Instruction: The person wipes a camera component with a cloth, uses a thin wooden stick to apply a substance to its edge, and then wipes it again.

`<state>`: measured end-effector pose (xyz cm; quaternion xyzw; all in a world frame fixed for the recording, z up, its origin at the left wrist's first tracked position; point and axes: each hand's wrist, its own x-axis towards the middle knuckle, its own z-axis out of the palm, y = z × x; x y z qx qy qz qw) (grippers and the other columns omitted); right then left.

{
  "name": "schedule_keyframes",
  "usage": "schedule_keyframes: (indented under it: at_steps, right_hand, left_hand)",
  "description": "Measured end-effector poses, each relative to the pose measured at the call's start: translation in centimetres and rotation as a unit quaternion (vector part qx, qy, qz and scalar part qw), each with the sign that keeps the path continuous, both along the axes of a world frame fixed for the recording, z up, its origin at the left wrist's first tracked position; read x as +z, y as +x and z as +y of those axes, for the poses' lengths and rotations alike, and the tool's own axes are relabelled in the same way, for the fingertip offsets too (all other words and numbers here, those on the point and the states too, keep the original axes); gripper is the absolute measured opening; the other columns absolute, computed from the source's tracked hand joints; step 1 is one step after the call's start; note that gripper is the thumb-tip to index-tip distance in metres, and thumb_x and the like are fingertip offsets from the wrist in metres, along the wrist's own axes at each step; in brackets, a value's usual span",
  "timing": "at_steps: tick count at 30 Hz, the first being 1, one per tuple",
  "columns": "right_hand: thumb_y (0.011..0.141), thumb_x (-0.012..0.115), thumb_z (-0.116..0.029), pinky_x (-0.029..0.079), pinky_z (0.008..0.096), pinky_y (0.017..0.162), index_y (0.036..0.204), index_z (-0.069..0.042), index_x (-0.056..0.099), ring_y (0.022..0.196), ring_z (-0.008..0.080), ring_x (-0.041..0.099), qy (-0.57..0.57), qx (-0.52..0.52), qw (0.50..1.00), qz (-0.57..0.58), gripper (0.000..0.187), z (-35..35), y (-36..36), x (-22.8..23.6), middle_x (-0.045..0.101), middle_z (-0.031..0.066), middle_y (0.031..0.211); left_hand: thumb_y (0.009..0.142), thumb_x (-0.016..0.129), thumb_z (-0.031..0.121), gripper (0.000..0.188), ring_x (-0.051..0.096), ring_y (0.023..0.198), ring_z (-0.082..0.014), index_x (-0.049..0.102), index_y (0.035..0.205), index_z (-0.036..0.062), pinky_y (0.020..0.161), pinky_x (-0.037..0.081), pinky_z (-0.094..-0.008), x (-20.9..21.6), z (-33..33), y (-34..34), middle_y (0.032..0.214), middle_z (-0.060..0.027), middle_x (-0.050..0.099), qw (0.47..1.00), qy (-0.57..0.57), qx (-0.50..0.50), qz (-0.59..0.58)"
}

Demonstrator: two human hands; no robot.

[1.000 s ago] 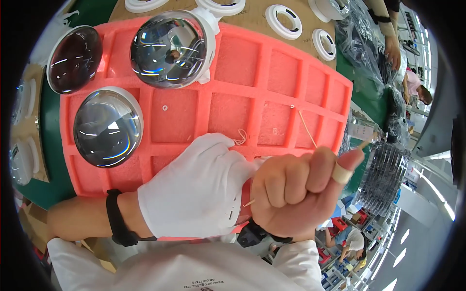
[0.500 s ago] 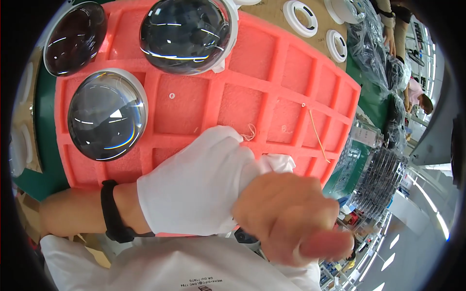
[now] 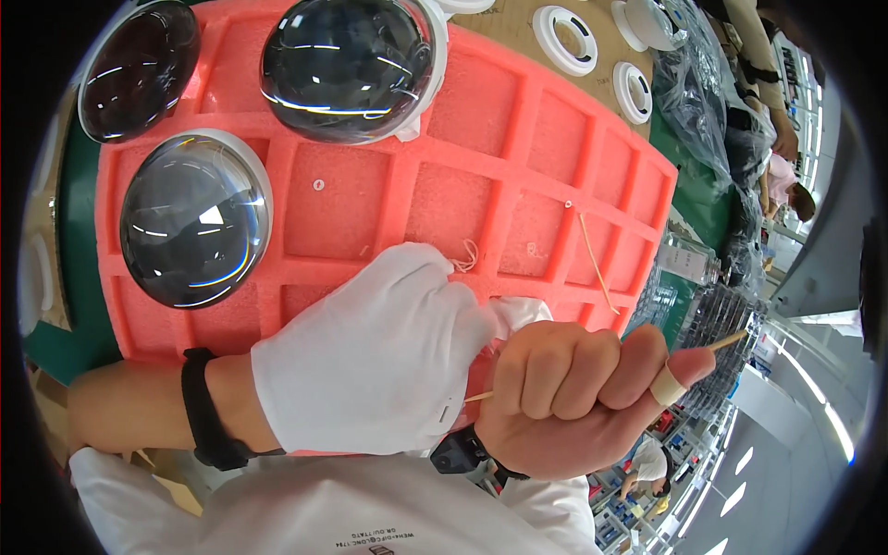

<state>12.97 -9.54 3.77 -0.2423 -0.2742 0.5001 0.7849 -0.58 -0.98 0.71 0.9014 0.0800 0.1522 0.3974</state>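
My left hand (image 3: 370,351), in a white glove with a black band at the wrist, is closed over the near part of the red foam tray (image 3: 398,199). A bunched white cloth (image 3: 518,314) sticks out beside its curled fingers. Bare and made into a fist, my right hand (image 3: 573,388) is just to the right and grips a thin wooden stick (image 3: 728,340). One end of the stick shows past the thumb, the other points toward the glove. A tan bandage (image 3: 668,384) wraps the thumb.
Dark glossy domes with white rims stand on the tray's left part: one dome (image 3: 196,219), a larger one (image 3: 350,69) and a tilted one (image 3: 141,72). White rings (image 3: 565,42) lie on cardboard at the back. Clear plastic bags (image 3: 694,102) and stacked dark trays (image 3: 717,356) stand at right.
My right hand has turned and risen slightly, so its curled fingers and the stick now show. The left hand stays nearly in place; the whole view has shifted a little.
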Motion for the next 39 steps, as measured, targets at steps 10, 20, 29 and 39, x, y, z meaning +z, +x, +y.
schedule_keyframes:
  at_steps: [10,20,29,39]
  right_hand:
    - [0.108,0.017,-0.057,0.020,0.0296,0.030,0.065,-0.013,0.029,0.035,0.0121,0.024,-0.001,-0.060,0.995,-0.084,0.063,0.5,-1.9,0.8,0.031,0.0025,0.047]
    - [0.109,0.018,-0.055,0.018,0.0281,0.032,0.071,-0.014,0.029,0.035,0.0107,0.017,-0.045,-0.095,0.993,0.055,0.057,0.2,-0.6,0.6,0.025,-0.0006,0.048]
    - [0.107,0.019,-0.059,0.018,0.0286,0.033,0.070,-0.014,0.027,0.036,0.0107,0.020,0.018,-0.120,0.992,0.033,0.060,0.4,-2.4,-0.3,0.026,-0.0004,0.047]
    - [0.108,0.024,-0.058,0.018,0.0280,0.031,0.067,-0.013,0.027,0.034,0.0100,0.022,0.054,-0.054,0.995,0.063,0.061,0.3,-1.1,-0.7,0.027,0.0001,0.047]
  left_hand:
    - [0.069,0.078,0.028,0.046,0.058,0.085,-0.0253,0.059,0.104,0.0040,0.105,0.042,-0.0445,0.4,0.6,0.4,0.091,-0.0070,0.056,0.997,-0.011,-0.054,0.053]
    - [0.069,0.078,0.028,0.043,0.056,0.083,-0.0285,0.059,0.098,0.0027,0.093,0.047,-0.0465,0.0,0.1,0.0,0.091,-0.0079,0.055,0.999,0.031,-0.023,0.030]
    - [0.068,0.078,0.028,0.043,0.058,0.085,-0.0267,0.059,0.099,0.0053,0.102,0.042,-0.0452,0.2,0.3,0.2,0.092,-0.0073,0.058,0.999,-0.028,-0.027,0.035]
    - [0.077,0.064,0.022,0.022,0.048,0.074,-0.0243,0.060,0.083,0.0015,0.080,0.041,-0.0367,-0.2,0.0,0.3,0.074,-0.0075,0.048,0.998,-0.044,-0.017,-0.029]
